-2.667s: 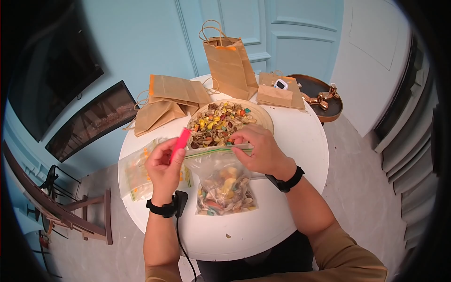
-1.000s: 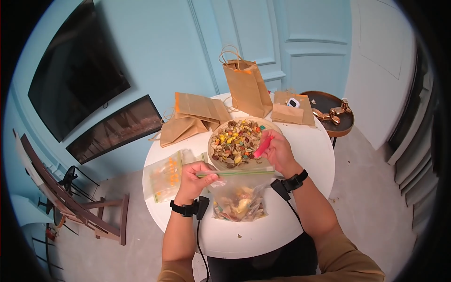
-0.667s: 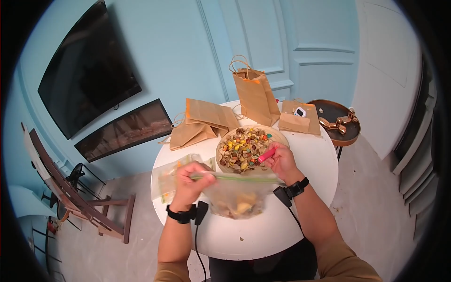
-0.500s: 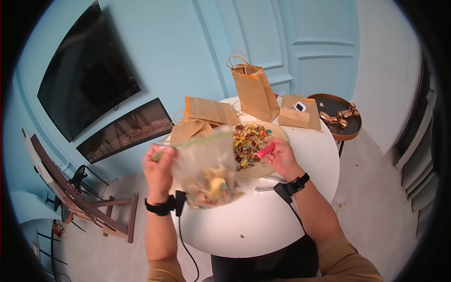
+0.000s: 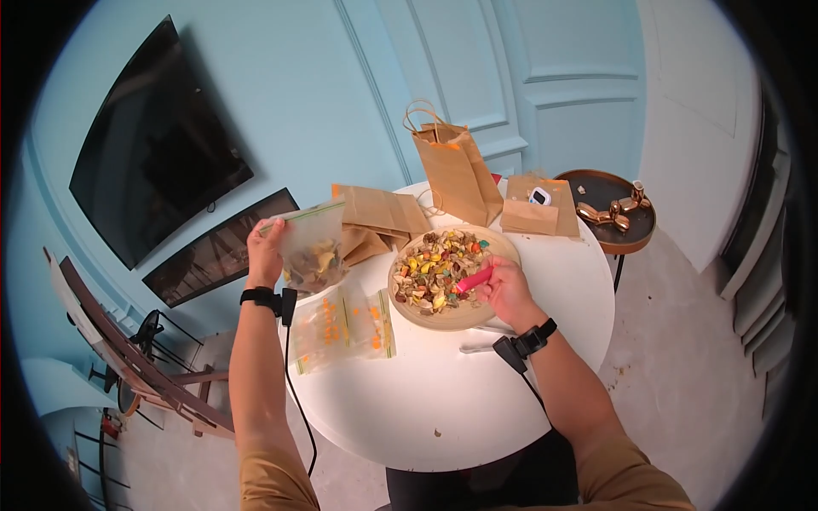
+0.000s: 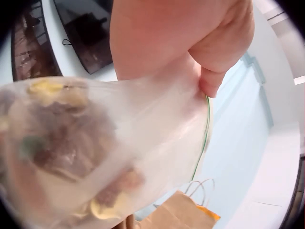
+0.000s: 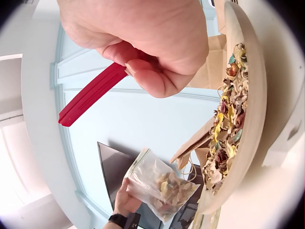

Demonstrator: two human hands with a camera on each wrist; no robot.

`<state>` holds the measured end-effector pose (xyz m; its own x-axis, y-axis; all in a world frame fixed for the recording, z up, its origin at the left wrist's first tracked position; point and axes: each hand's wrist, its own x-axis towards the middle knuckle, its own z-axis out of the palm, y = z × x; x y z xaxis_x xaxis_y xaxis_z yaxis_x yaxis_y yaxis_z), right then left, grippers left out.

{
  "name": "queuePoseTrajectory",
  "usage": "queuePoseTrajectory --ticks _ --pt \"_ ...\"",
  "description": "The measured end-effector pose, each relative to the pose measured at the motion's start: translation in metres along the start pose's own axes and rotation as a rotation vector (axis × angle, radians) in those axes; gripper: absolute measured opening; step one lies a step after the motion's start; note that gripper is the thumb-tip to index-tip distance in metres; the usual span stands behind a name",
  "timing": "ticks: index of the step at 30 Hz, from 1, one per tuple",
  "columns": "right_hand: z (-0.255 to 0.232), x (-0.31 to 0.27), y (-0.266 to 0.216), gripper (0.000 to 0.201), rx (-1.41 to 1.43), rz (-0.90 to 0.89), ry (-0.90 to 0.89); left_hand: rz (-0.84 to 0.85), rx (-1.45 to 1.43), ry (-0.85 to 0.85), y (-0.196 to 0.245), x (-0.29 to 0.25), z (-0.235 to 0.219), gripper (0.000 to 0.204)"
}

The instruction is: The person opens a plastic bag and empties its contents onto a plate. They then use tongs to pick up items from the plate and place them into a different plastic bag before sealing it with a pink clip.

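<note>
My left hand (image 5: 266,251) grips a clear zip bag (image 5: 315,255) by one top corner, holding it raised over the table's left side. Dried potpourri fills the bag's lower part, and a green zip line (image 6: 208,129) runs along its top in the left wrist view. Between the fingers and thumb of my right hand (image 5: 509,294) is a long red plastic bag clip (image 5: 475,279). This hand is over the right side of a round wooden plate (image 5: 439,320) heaped with potpourri (image 5: 434,268). In the right wrist view the clip (image 7: 93,94) sticks out from curled fingers.
Flat zip bags (image 5: 341,332) with orange writing lie at the table's left. Brown paper bags (image 5: 456,170) stand and lie along the back, with a small white timer (image 5: 539,196) on one stack. Metal tongs (image 5: 479,347) lie partly under my right wrist.
The clip has passed from my left hand to my right. My left hand has carried the filled bag from the table's front middle up and to the left, uncovering the flat bags and tongs.
</note>
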<state>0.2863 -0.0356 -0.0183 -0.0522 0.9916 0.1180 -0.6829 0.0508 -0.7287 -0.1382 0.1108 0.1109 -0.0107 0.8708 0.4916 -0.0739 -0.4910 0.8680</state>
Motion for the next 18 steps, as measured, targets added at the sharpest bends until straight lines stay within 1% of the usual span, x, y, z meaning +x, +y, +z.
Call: queuePoseTrajectory --ticks 3,4,6,9,12,13,15,16,17,18 --pt "-0.001 0.002 0.005 0.02 0.0 0.015 0.025 -0.105 0.011 0.033 -0.037 0.01 -0.008 0.013" --pt "-0.001 0.001 0.004 0.02 -0.005 0.023 0.026 -0.142 0.076 0.02 -0.053 0.011 -0.017 0.012" --pt "0.001 0.0 0.004 0.021 -0.013 0.043 0.029 -0.247 0.295 0.085 -0.069 0.007 -0.024 0.009" --pt "-0.001 0.0 0.004 0.023 -0.017 0.041 0.01 -0.258 0.309 0.141 -0.078 -0.004 -0.029 0.016" --pt "0.0 -0.001 0.001 0.022 -0.014 0.02 0.006 -0.248 0.407 0.195 -0.073 -0.018 -0.032 0.029" --pt "0.001 -0.001 -0.001 0.022 -0.014 0.01 0.004 -0.246 0.447 0.248 -0.073 -0.022 -0.035 0.035" --pt "0.003 0.002 -0.002 0.018 0.046 -0.058 0.128 -0.24 0.521 0.354 -0.08 -0.033 -0.041 0.045" --pt "0.002 0.002 -0.004 0.016 0.074 -0.093 0.194 -0.245 0.613 0.288 -0.081 -0.043 -0.046 0.047" --pt "-0.009 0.006 -0.004 0.013 0.125 -0.136 0.217 -0.248 0.702 0.214 -0.084 -0.054 -0.052 0.048" --pt "-0.018 0.01 -0.006 0.012 0.207 -0.168 0.288 -0.246 0.787 0.132 -0.088 -0.064 -0.051 0.049"
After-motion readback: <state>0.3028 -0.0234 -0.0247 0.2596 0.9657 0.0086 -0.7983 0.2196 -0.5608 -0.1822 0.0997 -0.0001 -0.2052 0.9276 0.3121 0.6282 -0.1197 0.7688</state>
